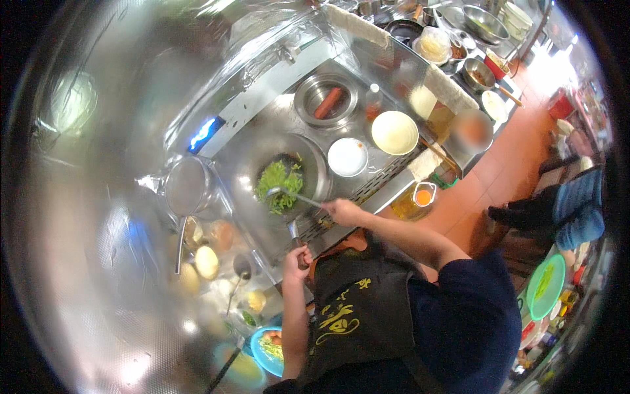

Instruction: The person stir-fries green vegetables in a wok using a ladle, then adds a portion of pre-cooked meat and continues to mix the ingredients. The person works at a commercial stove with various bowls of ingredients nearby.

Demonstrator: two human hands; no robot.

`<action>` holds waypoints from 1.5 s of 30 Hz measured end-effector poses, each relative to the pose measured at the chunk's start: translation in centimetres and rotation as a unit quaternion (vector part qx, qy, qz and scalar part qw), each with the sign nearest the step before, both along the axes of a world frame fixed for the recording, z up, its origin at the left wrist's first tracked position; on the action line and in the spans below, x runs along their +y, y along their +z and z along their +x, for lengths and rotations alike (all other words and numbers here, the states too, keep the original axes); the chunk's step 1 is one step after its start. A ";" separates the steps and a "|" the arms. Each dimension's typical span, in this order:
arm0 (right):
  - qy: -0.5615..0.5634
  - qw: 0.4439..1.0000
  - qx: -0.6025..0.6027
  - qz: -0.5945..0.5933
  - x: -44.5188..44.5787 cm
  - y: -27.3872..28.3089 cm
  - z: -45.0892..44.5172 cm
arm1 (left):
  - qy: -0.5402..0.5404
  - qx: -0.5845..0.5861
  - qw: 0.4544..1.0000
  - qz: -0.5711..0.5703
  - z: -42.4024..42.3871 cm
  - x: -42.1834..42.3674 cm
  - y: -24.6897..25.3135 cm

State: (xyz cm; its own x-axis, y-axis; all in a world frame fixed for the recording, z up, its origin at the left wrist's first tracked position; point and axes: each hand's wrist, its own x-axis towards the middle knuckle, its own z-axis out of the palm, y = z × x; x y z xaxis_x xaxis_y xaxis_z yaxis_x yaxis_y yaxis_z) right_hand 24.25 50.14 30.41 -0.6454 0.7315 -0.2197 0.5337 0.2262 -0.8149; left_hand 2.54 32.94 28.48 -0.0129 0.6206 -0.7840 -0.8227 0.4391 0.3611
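A large wok point(315, 170) sits on the stove with chopped green vegetables point(280, 180) in it. My right hand point(344, 213) grips the handle of a metal ladle point(307, 199), whose bowl rests among the greens. Around the wok's handle point(294, 230), at its near side, my left hand point(298, 261) is closed. Beside the wok are a white bowl point(347, 157), a cream bowl point(394, 133) and a steel pot point(301, 101) holding a reddish-brown block point(327, 103). A bottle point(374, 101) with a white cap stands behind the bowls.
A round strainer point(186, 186) and several seasoning containers lie left of the stove. Below them is a blue basin point(266, 350). Pans and bowls fill the counter at upper right. An oil container point(411, 204) is beside the stove's front edge. Another person point(531, 207) is at the right.
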 end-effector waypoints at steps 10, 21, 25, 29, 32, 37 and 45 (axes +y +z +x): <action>-0.169 0.973 0.065 -0.143 0.1 2.0 -0.6 | 0.016 -0.018 1.000 0.006 -0.1 -0.3 0.0; 0.104 0.988 0.022 0.112 -0.6 -2.9 1.4 | -0.071 0.042 0.994 0.068 1.0 0.9 1.1; 0.077 0.996 0.029 0.036 1.4 0.5 -3.5 | -0.053 0.138 0.989 -0.028 -3.1 -1.6 -3.0; -0.038 0.997 0.070 -0.005 4.9 0.1 -3.3 | -0.114 0.201 0.973 -0.028 3.5 3.7 2.2; -0.089 0.981 0.169 0.034 7.4 -5.4 -3.2 | -0.157 0.212 0.964 -0.009 6.0 6.4 3.6; 0.048 0.990 0.089 -0.099 2.3 4.1 0.0 | -0.137 0.218 0.966 -0.028 5.1 5.3 3.6; 0.013 0.984 -0.082 0.156 4.2 -7.9 -2.4 | -0.139 0.207 0.968 0.001 2.7 0.5 2.0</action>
